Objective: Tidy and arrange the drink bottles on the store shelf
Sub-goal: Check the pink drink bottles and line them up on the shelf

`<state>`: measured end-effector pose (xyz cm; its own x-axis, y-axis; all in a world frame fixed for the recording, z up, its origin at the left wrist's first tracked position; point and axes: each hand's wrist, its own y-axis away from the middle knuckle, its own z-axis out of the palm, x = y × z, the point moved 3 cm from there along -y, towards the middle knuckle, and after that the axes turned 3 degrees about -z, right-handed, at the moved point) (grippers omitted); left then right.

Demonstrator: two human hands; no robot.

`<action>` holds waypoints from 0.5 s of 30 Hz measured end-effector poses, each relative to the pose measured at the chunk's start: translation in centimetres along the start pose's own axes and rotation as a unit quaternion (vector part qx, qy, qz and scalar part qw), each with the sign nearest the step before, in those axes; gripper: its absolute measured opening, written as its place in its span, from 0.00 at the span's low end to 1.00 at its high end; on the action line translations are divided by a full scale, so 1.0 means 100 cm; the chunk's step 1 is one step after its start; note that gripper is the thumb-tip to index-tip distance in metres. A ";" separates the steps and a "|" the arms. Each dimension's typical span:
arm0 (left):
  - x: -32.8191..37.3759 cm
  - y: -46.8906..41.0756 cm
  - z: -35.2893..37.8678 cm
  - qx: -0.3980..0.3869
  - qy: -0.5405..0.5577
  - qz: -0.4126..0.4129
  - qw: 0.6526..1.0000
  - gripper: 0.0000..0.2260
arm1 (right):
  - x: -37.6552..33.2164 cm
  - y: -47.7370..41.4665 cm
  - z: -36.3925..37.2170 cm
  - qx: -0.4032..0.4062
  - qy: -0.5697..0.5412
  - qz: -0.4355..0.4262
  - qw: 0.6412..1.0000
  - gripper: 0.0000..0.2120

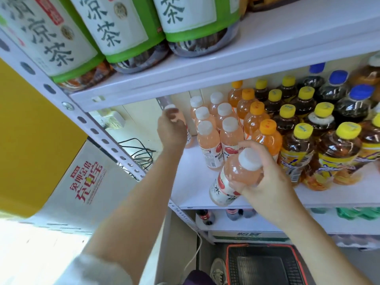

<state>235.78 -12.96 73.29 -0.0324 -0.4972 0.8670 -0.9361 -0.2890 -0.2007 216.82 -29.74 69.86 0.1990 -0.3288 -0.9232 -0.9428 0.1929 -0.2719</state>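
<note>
My left hand (171, 130) reaches deep into the middle shelf (191, 182) and grips a pink white-capped bottle (188, 136) near the back left corner. My right hand (265, 182) holds a second pink white-capped bottle (234, 177), tilted, above the shelf's front edge. To the right of my left hand stand two rows of pink white-capped bottles (209, 140). Further right come orange-capped bottles (265, 134), then yellow-capped tea bottles (298, 149) and blue-capped dark bottles (353, 101).
Large green-labelled tea bottles (123, 29) stand on the shelf above. The perforated shelf post (98, 132) runs diagonally at left, with black cables (137, 151) behind it. A white and yellow box (82, 186) lies left. A red-rimmed basket (263, 266) sits on the floor below.
</note>
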 end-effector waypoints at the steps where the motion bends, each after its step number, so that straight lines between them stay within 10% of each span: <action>1: 0.003 0.022 -0.008 -0.045 0.073 -0.029 0.996 0.14 | -0.006 0.003 -0.005 -0.006 -0.023 -0.004 1.000 0.38; 4: 0.002 0.098 -0.032 -0.297 0.127 -0.038 0.945 0.08 | -0.019 0.009 -0.024 -0.023 -0.098 -0.010 0.995 0.37; 8: -0.009 0.174 -0.053 -0.534 0.091 -0.038 0.839 0.26 | -0.031 0.010 -0.040 -0.084 -0.272 -0.012 0.959 0.39; 15: -0.002 0.228 -0.050 -0.448 0.257 -0.145 0.844 0.34 | -0.049 0.028 -0.029 -0.056 -0.261 -0.013 0.964 0.27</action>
<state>212.71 -15.34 70.78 0.3109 -0.0255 0.9501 -0.8127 0.5112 0.2797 212.45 -30.28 74.40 0.3027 0.1827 -0.9354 -0.9528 0.0804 -0.2926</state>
